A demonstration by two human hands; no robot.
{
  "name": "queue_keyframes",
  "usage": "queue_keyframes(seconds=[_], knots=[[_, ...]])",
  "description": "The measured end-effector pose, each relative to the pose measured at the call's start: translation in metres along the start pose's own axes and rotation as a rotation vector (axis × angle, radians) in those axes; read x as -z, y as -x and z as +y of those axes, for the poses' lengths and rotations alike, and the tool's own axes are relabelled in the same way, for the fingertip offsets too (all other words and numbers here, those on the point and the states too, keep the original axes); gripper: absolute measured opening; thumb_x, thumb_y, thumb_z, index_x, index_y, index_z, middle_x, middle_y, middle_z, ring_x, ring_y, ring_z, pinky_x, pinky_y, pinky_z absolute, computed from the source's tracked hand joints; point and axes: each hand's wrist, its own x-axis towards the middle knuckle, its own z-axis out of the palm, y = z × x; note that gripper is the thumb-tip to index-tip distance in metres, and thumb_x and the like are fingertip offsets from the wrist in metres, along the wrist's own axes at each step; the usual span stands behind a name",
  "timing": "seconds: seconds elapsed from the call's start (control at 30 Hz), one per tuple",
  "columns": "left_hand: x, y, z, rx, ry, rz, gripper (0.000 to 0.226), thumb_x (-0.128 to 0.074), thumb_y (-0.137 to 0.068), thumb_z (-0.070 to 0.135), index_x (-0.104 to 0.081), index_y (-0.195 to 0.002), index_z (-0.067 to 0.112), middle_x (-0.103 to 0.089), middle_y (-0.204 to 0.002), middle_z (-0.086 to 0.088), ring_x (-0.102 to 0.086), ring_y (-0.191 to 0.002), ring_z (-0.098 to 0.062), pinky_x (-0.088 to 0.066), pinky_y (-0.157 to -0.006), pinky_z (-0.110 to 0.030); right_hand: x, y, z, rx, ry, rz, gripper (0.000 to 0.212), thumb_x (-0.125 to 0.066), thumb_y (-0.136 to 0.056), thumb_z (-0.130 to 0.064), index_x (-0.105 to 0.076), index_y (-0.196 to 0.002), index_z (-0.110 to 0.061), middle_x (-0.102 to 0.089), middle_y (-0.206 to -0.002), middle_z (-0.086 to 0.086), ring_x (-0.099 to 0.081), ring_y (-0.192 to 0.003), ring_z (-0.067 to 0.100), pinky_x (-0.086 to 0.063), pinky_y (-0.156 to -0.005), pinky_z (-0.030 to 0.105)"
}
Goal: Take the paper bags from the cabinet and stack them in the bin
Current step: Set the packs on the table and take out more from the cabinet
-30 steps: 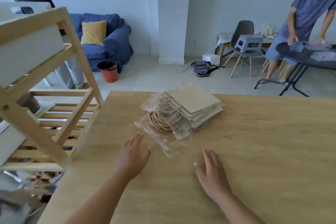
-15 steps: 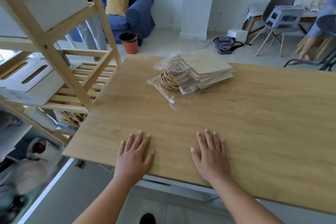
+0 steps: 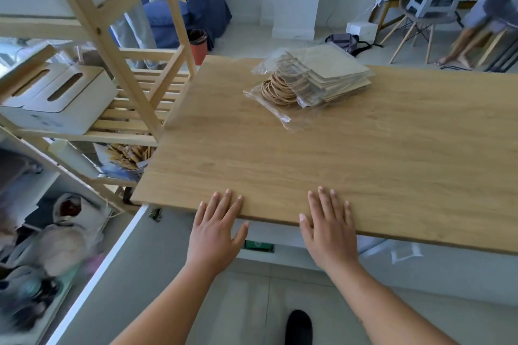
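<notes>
Hands (image 3: 272, 232) flat at table (image 3: 364, 162) edge

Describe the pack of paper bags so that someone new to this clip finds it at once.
Start at the long wooden table filling the middle of the view. The pack of paper bags lies near its far edge, well beyond both hands. It is the only thing on the table: flat tan bags with coiled twine handles, in clear plastic wrap.

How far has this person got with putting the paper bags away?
Done: a pack of paper bags, in its plastic sleeve, lies on the table. In hand: nothing; the left hand and right hand lie flat, empty, at the table's near edge. Left: stacking them in a bin.
</notes>
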Motion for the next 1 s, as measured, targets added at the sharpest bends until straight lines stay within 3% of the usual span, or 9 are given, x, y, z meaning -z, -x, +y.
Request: queue_keyframes(seconds=[0.13, 0.23, 0.37, 0.53, 0.73, 0.87, 1.0], knots=[[-0.008, 0.033, -0.025, -0.057, 0.015, 0.004, 0.064, -0.029, -0.096, 0.057, -0.015, -0.155, 0.036, -0.001, -0.163, 0.009, 0.005, -0.151, -0.018, -0.004, -0.123, -0.044, -0.018, 0.041, -0.036, 0.035, -0.049, 0.051, 0.068, -0.031, -0.093, -0.053, -0.039, -0.148, -0.014, -0.031, -0.158, 0.011, -0.022, -0.147, 0.034, -0.009, -0.117, 0.051], [-0.018, 0.062, -0.045, -0.032, 0.020, -0.068, 0.064, -0.024, -0.096, 0.059, -0.007, -0.155, 0.039, 0.002, -0.164, 0.008, 0.005, -0.152, -0.018, 0.000, -0.122, -0.040, -0.033, 0.067, -0.060, 0.088, -0.088, 0.059, 0.066, -0.035, -0.093, -0.052, -0.035, -0.149, -0.018, -0.027, -0.160, 0.009, -0.017, -0.148, 0.034, -0.008, -0.117, 0.048], [-0.031, 0.102, -0.077, 0.080, 0.050, -0.184, 0.066, -0.028, -0.097, 0.059, -0.004, -0.155, 0.039, -0.001, -0.165, 0.009, 0.003, -0.152, -0.019, -0.004, -0.123, -0.040, -0.054, 0.098, -0.084, 0.205, -0.032, -0.119, 0.066, -0.028, -0.093, -0.052, -0.028, -0.153, -0.024, -0.024, -0.161, 0.000, -0.013, -0.150, 0.027, -0.009, -0.121, 0.046], [-0.031, 0.122, -0.103, 0.239, 0.174, -0.215, 0.068, -0.038, -0.096, 0.057, -0.010, -0.155, 0.038, -0.010, -0.165, 0.009, -0.014, -0.150, -0.021, -0.031, -0.114, -0.042, -0.060, 0.099, -0.107, 0.248, -0.035, -0.334, 0.066, -0.026, -0.098, -0.055, -0.006, -0.156, -0.030, -0.002, -0.165, -0.007, 0.006, -0.151, 0.020, 0.004, -0.120, 0.039], [-0.037, 0.116, -0.104, 0.530, 0.500, -0.214, 0.068, -0.046, -0.094, 0.056, -0.023, -0.153, 0.033, -0.025, -0.161, 0.005, -0.029, -0.145, -0.020, -0.038, -0.109, -0.041, -0.068, 0.061, -0.127, 0.238, -0.222, -0.437, 0.066, -0.038, -0.097, -0.057, -0.022, -0.154, -0.029, -0.015, -0.163, -0.006, -0.010, -0.149, 0.018, -0.014, -0.120, 0.038], [-0.052, 0.089, -0.100, 0.822, 0.899, -0.123, 0.071, -0.054, -0.092, 0.055, -0.030, -0.151, 0.024, -0.035, -0.156, 0.000, -0.036, -0.141, -0.024, -0.034, -0.110, -0.037, -0.092, 0.024, -0.132, 0.042, -0.512, -0.546, 0.069, -0.047, -0.093, -0.058, -0.028, -0.151, -0.026, -0.028, -0.158, -0.003, -0.024, -0.144, 0.019, -0.027, -0.114, 0.037], [-0.092, 0.039, -0.109, 0.906, 1.145, -0.079, 0.070, -0.054, -0.091, 0.058, -0.034, -0.150, 0.027, -0.037, -0.154, 0.002, -0.041, -0.138, -0.024, -0.036, -0.109, -0.035, -0.142, -0.027, -0.135, -0.094, -0.672, -0.605, 0.070, -0.048, -0.093, -0.058, -0.032, -0.151, -0.022, -0.032, -0.157, 0.001, -0.035, -0.141, 0.023, -0.031, -0.107, 0.033]])
